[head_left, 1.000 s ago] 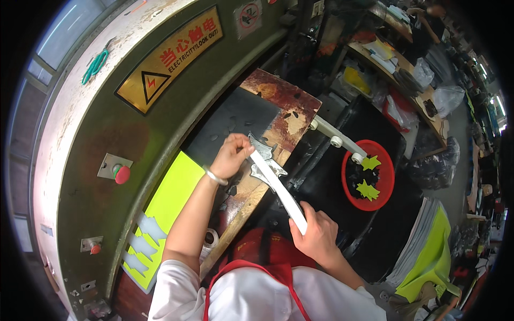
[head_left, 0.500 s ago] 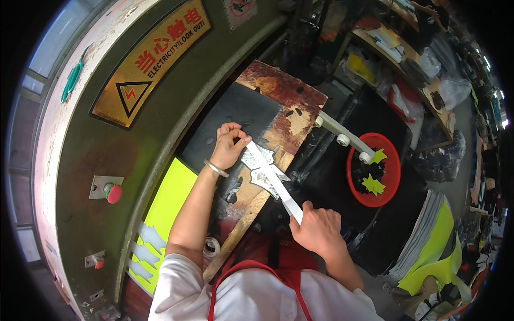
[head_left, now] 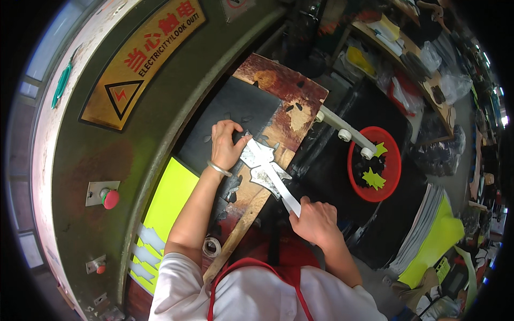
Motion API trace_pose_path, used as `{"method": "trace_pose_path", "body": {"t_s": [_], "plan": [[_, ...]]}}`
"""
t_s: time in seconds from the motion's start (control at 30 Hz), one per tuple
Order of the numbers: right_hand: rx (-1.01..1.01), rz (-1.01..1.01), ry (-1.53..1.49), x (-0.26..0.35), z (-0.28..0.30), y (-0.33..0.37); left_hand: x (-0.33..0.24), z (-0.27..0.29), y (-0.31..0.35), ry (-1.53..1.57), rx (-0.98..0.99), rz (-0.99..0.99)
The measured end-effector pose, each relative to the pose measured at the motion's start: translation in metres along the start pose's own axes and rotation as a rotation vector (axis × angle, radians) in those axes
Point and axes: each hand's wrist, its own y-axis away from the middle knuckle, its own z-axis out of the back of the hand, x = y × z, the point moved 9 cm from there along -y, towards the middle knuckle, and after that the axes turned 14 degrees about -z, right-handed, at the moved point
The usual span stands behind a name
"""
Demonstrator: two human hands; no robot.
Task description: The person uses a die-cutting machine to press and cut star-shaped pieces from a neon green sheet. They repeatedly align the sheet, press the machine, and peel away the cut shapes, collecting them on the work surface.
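The right hand (head_left: 318,222) hides the lower end of the white strip (head_left: 282,188). How the left hand (head_left: 226,147) meets its upper end is too small to tell. Dark pieces (head_left: 364,162) inside the red basin (head_left: 395,174) are not distinct. The upper edge cuts 1 sign (head_left: 236,7).

The strip (head_left: 277,176) is plain white, and the winged plate (head_left: 261,177) mottled white and grey with a dark outline. Maroon and tan blotches pattern the board (head_left: 295,119), while the basin (head_left: 396,168) is red and its spiky cutouts (head_left: 373,178) yellow-green (much like the flat sheet (head_left: 172,192)). The apron (head_left: 289,275) is red, the shirt (head_left: 251,291) white.
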Motion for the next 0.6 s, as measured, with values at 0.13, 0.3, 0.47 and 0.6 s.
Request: {"method": "trace_pose_path", "body": {"t_s": [0.13, 0.3, 0.47, 0.6], "plan": [[-0.013, -0.004, -0.019, -0.003, -0.002, 0.000, -0.025, 0.035, 0.000, -0.089, -0.198, -0.005], [0.012, -0.017, -0.063, -0.007, -0.009, -0.002, -0.109, 0.020, 0.027, 0.125, 0.057, -0.307], [-0.026, 0.033, -0.108, -0.008, -0.010, 0.002, -0.136, -0.009, 0.057, 0.133, 0.291, -0.387], [-0.070, 0.107, -0.160, -0.011, -0.012, 0.003, -0.137, -0.017, 0.065, 0.023, 0.364, -0.447]]}}
